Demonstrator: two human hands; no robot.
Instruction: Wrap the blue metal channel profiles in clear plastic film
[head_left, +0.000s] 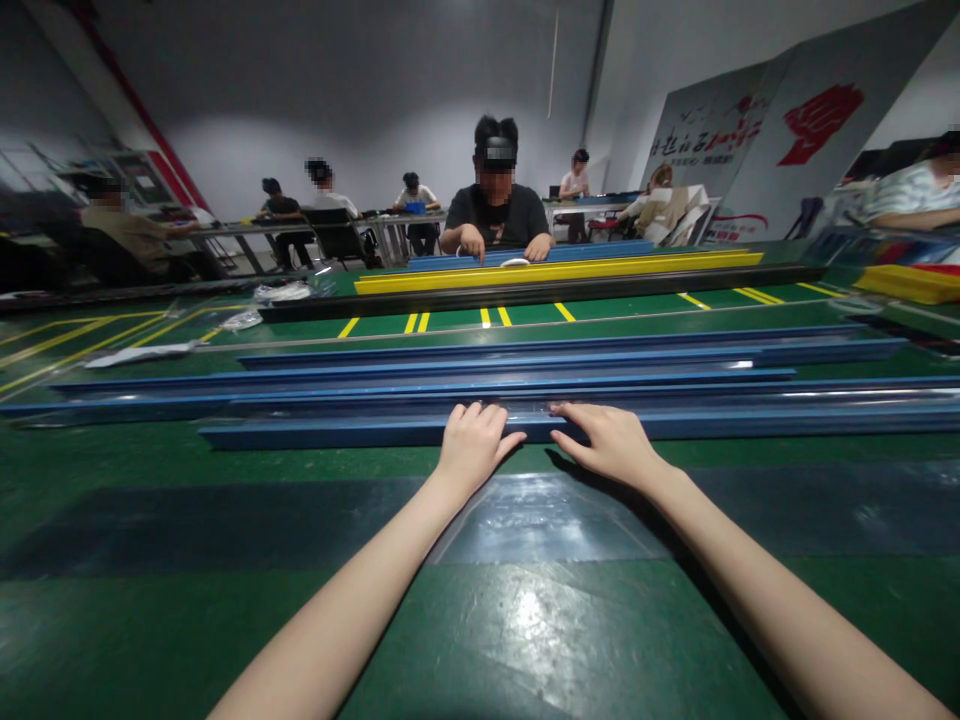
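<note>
A long blue plastic channel (360, 434) lies crosswise on the green table, a strip of clear film inside it. My left hand (474, 440) is at the channel, its fingers bent over the front wall and its thumb stretched towards the right. My right hand (606, 440) faces it a short gap away, with index finger inside the wall and thumb against its front. Both hands grip the channel's near wall loosely; the fingertips touch the film. Below my wrists, a flat strip of clear film (540, 515) runs across the table.
More blue channels (517, 375) lie just behind, parallel. Beyond yellow tape marks are a black strip (555, 292) and a yellow channel (562, 272). A co-worker (499, 215) sits opposite, hands near a white ring-shaped item (515, 262). Crumpled plastic (281, 291) lies at left.
</note>
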